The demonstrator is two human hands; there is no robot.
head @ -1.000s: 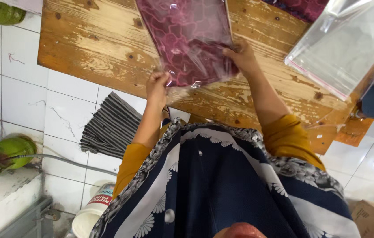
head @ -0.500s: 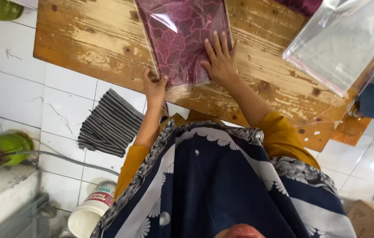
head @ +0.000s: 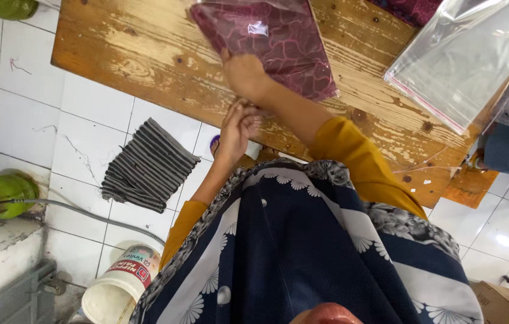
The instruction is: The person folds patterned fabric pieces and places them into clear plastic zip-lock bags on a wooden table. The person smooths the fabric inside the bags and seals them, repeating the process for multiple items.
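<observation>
Right hand (head: 243, 77) pressing flat on bag (head: 272, 42); left hand (head: 237, 127) pinching its near edge — slick plastic risking slipping off the table (head: 146, 54).

The wooden table (head: 146, 54) is bare along its left part — open board between its left edge and the bagged maroon cloth (head: 272, 42). The right hand (head: 243, 75) rests on that bag's near corner, the left hand (head: 237, 127) just below at the table edge. To the right, past a strip of bare wood, a stack of clear plastic bags (head: 458, 60) covers the corner. On the floor tiles, a folded striped cloth (head: 146, 167) lies beside the table — a white bucket (head: 119, 288) stands nearer.
</observation>
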